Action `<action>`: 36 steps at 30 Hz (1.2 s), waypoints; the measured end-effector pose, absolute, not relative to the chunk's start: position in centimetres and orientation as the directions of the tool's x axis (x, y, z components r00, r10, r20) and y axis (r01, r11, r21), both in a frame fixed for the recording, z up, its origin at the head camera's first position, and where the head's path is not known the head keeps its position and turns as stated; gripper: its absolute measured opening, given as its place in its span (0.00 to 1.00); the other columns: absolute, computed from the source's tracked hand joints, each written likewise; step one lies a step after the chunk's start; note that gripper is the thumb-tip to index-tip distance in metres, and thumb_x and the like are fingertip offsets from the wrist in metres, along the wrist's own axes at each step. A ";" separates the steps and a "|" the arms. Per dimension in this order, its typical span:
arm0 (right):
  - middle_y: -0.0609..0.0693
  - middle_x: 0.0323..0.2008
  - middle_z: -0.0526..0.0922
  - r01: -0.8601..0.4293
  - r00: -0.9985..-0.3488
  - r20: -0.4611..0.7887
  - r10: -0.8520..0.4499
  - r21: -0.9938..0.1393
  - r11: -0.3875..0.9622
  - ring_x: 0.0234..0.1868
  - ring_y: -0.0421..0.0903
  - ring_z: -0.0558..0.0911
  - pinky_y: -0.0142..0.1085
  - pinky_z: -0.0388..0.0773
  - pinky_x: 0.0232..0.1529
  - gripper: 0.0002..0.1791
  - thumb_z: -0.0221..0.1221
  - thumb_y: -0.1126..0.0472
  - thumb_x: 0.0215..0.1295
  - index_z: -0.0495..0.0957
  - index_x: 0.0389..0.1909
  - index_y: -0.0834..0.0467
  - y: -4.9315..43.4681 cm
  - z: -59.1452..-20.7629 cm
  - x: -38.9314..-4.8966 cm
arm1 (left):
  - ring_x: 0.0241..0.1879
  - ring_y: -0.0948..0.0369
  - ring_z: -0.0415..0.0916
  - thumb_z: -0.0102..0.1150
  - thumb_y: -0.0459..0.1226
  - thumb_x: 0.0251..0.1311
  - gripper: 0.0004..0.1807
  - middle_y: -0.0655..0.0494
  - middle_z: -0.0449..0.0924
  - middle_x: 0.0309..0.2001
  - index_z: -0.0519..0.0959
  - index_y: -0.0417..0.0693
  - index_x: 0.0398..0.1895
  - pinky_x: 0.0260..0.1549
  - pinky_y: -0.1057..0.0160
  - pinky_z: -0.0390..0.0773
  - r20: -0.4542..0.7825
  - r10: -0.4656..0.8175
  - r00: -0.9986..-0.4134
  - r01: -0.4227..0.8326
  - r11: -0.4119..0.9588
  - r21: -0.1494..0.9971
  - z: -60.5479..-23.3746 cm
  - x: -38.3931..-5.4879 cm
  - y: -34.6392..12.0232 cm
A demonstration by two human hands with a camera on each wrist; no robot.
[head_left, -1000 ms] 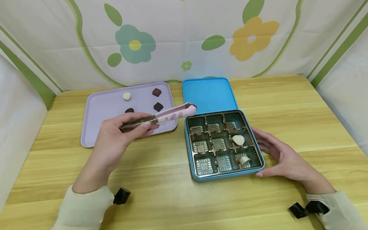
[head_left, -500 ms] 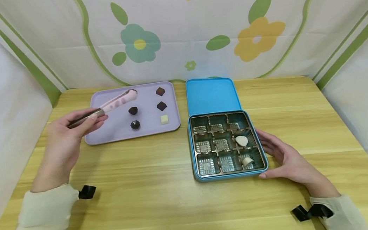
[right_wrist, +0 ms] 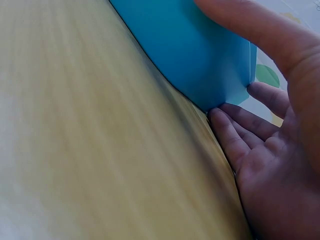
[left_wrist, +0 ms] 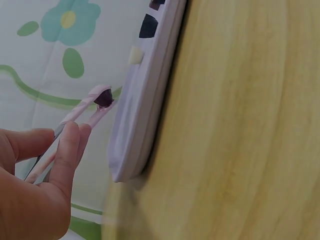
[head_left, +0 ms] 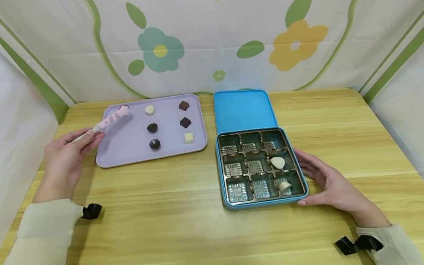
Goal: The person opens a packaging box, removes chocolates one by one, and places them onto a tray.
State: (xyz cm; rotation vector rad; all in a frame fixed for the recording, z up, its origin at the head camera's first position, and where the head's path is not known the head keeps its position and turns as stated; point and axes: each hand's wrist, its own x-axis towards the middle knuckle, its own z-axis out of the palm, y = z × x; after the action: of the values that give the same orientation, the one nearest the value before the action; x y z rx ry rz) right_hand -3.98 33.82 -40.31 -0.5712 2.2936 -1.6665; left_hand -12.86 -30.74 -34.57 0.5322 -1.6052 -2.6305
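My left hand (head_left: 65, 155) pinches a pair of pink tongs (head_left: 112, 117) over the left end of the lilac tray (head_left: 121, 140). A dark chocolate (left_wrist: 104, 98) sits between the tong tips in the left wrist view. On the tray lie a round white chocolate (head_left: 150, 109), several dark chocolates (head_left: 155, 144) and a square white one (head_left: 188, 138). My right hand (head_left: 333, 188) rests against the right side and front corner of a blue tin (head_left: 238, 206), its fingers loosely extended. Inside the tin's dark divided insert (head_left: 247, 152), two compartments at the right hold white chocolates (head_left: 278, 162).
The tin's blue lid (head_left: 243, 110) lies flat behind it on the wooden table (head_left: 189, 231). A white cloth (head_left: 206, 35) with printed flowers stands along the back edge. Black camera mounts (head_left: 92, 211) stick out from both sleeves.
My left hand has swung left with the tongs, from near the tin to the tray's left end, uncovering the chocolates on the tray. The right hand stays against the tin.
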 end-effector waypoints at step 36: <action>0.48 0.84 0.62 -0.163 -0.896 0.018 -0.443 -0.942 0.292 0.77 0.30 0.70 0.19 0.69 0.74 0.72 0.79 0.82 0.43 0.49 0.88 0.56 33.8 -40.2 -4.1 | 0.36 0.64 0.93 0.71 0.25 0.65 0.08 0.56 0.91 0.35 0.88 0.44 0.43 0.44 0.71 0.90 -0.217 -0.330 -0.919 -0.123 -0.284 0.951 -34.4 -13.7 -30.2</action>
State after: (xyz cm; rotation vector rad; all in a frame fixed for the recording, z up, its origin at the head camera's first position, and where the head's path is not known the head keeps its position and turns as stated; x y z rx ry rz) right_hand -4.07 33.78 -40.22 -0.5565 2.3147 -1.6422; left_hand -13.73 -30.18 -34.37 0.5741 -1.7932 -2.3469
